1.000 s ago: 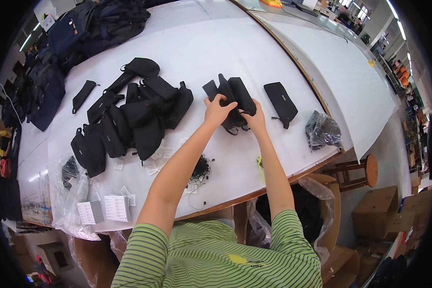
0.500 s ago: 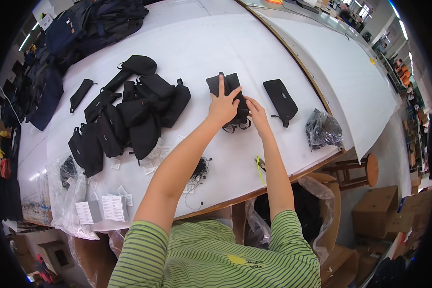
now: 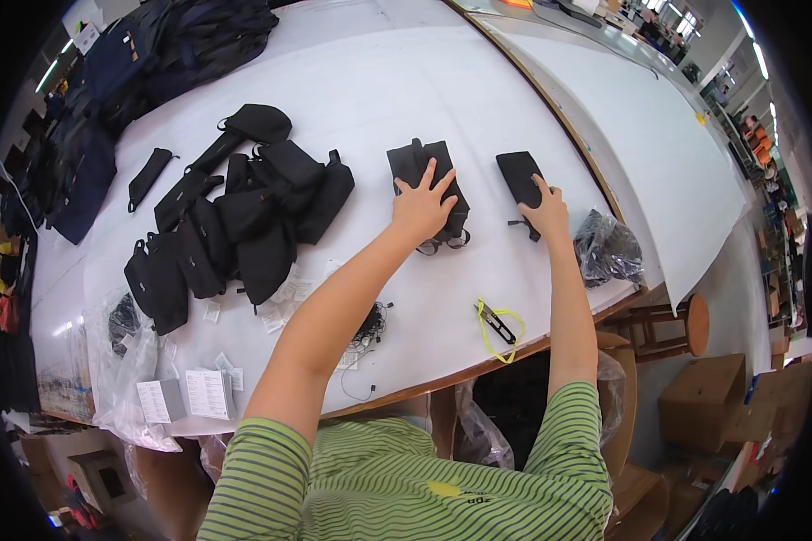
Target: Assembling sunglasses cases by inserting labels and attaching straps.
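My left hand lies with its fingers spread over a small stack of black pouches, with loops or zipper pulls at its near end. To the right, my right hand reaches a single black pouch lying flat on the table. Its fingers are apart over the pouch's near half, with the thumb toward the left edge. My palm hides part of that pouch. A heap of similar black pouches lies left of my arms, with one narrow pouch apart at its far left.
Black thread snips with a yellow cord lie near the table's front edge. A clear bag of black items sits at the right edge. White card stacks, tags and plastic film lie at near left. Dark bags pile up far left.
My right hand has left the stack and moved right onto the single pouch, uncovering the snips. My left hand has stayed on the stack, sliding slightly nearer.
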`<action>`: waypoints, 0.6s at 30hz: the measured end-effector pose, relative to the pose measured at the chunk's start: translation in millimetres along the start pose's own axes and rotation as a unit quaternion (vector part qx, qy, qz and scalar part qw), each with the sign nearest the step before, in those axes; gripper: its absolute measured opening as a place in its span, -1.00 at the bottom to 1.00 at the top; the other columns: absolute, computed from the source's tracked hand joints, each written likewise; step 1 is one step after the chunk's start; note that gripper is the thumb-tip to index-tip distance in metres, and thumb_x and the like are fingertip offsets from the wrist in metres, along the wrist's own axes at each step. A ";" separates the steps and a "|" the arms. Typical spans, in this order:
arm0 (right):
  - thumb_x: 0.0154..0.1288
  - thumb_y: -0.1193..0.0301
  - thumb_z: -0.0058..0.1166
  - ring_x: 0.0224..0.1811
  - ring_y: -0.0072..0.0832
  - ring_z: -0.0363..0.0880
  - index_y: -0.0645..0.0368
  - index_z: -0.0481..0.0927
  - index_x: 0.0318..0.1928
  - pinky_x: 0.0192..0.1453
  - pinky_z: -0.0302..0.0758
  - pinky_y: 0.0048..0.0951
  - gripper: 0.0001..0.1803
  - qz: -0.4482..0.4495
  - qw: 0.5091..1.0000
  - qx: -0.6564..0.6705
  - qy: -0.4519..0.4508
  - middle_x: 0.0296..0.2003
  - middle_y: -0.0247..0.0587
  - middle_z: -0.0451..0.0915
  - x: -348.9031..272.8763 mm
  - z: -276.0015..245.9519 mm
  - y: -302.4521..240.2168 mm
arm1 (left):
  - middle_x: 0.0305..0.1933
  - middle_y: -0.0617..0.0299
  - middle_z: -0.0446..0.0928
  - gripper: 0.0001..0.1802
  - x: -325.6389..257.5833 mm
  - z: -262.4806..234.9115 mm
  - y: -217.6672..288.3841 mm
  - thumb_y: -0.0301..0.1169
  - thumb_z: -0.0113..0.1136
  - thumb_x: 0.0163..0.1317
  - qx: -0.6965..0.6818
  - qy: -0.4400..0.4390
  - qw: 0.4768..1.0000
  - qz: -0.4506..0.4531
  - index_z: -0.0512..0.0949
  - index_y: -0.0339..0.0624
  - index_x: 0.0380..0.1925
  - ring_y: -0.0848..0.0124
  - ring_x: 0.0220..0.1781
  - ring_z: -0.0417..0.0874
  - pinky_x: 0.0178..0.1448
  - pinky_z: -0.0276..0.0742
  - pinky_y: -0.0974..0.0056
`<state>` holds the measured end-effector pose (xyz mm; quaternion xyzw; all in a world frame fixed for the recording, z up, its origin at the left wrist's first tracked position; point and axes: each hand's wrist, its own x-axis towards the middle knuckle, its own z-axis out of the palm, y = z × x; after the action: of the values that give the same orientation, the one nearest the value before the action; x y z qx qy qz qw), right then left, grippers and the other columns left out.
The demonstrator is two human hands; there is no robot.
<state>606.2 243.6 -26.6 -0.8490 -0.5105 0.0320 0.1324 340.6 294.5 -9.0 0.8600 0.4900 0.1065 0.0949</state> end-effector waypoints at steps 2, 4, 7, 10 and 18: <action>-0.05 0.08 0.29 0.02 -0.15 0.54 -0.19 0.38 0.27 0.07 0.48 -0.24 -0.22 -0.006 0.982 0.187 0.031 0.07 0.07 0.46 -2.5 -2.1 -7.1 | 0.51 0.28 -0.04 -0.39 0.0 2.5 -1.1 0.12 -0.14 0.32 -0.006 0.007 1.000 -0.002 0.11 0.43 0.36 -0.60 0.18 0.22 0.06 0.55 -0.14; 0.02 0.04 0.26 -0.05 -0.25 0.56 -0.11 0.36 0.28 0.02 0.48 -0.32 -0.23 -0.006 0.945 0.327 -0.033 -0.02 0.05 0.51 -1.3 -0.8 -31.8 | 0.51 0.28 -0.04 -0.38 -0.7 5.6 -3.5 0.12 -0.14 0.31 -0.011 0.013 1.000 -0.001 0.09 0.43 0.37 -0.60 0.17 0.23 0.07 0.54 -0.15; 0.17 -0.02 0.19 -0.24 -0.44 0.57 0.09 0.35 0.29 -0.12 0.48 -0.51 -0.24 -0.046 0.857 0.497 -0.126 -0.23 0.01 0.59 -9.7 12.1 -70.9 | 0.51 0.28 -0.03 -0.26 0.7 6.9 -12.5 0.10 -0.10 0.30 -0.051 0.050 0.997 -0.001 0.01 0.18 0.42 -0.55 0.18 0.26 0.09 0.52 -0.14; 0.27 0.03 0.11 -0.16 -0.55 0.55 0.02 0.42 0.25 -0.09 0.42 -0.61 -0.39 -0.033 0.877 0.426 -0.220 -0.14 -0.14 0.59 -17.5 14.7 -85.6 | 0.51 0.28 -0.03 -0.23 -0.1 0.4 -4.7 0.08 -0.06 0.29 -0.016 0.009 1.000 -0.010 0.01 0.05 0.42 -0.54 0.17 0.27 0.13 0.49 -0.13; 0.34 -0.03 -0.06 0.03 -0.43 0.50 -0.01 0.41 0.27 0.06 0.43 -0.43 -0.41 -0.039 0.839 0.516 -0.172 0.12 -0.15 0.48 -19.5 24.2 -82.8 | 0.53 0.07 -0.18 -0.35 -1.6 9.4 -22.2 -0.03 -0.10 0.35 -0.084 0.122 0.989 0.029 0.11 0.03 0.38 -0.48 0.21 0.26 0.24 0.36 -0.15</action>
<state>521.2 267.9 -30.1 -0.6184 -0.4673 0.4306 0.4624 324.1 303.7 -24.1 0.8433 0.4620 0.2542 0.1034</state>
